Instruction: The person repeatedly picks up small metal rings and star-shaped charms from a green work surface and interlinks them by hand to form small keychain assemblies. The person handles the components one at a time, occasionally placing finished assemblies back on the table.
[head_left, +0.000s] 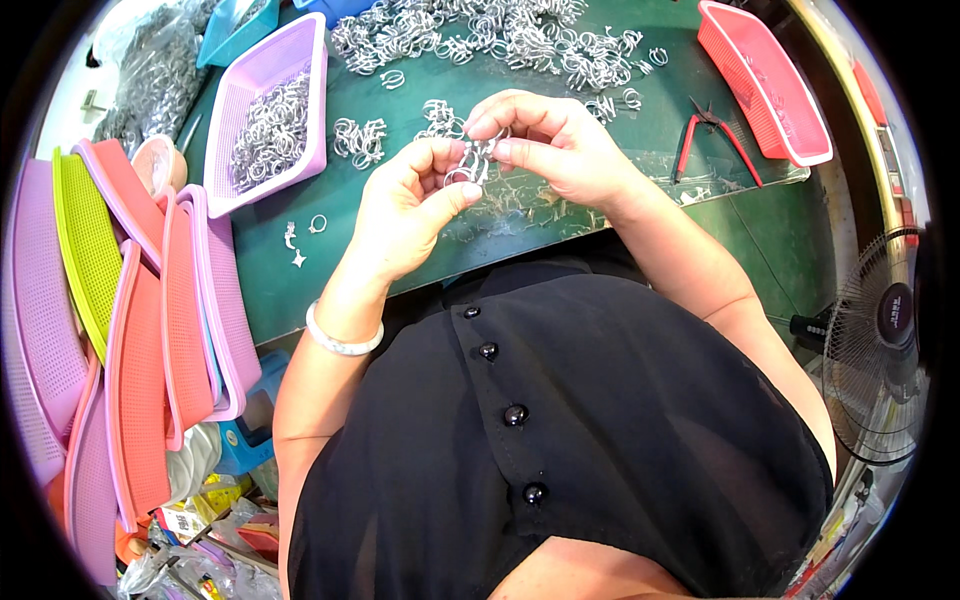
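Note:
Both my hands meet above the near edge of a green table (pixel 420 220). Between my left hand (pixel 415 195) and my right hand (pixel 560 150) is a small cluster of silvery metal rings (pixel 470 165). My left thumb and fingers pinch the cluster from the left. From the right, my right thumb and forefinger close on its upper part. Just behind my fingers lies another small clump of rings (pixel 438 117), partly covered. To the left of it sits a separate ring pile (pixel 358 142). A loose ring (pixel 318 224) and a tiny star-shaped piece (pixel 298 258) lie left of my left forearm.
A large heap of rings (pixel 500 35) spreads along the far side. A lilac basket (pixel 316 110) of rings stands left, a red basket (pixel 795 120) far right. Red-handled pliers (pixel 709 118) lie near it. Stacked plastic baskets (pixel 135 370) crowd the left; a fan (pixel 880 320) stands right.

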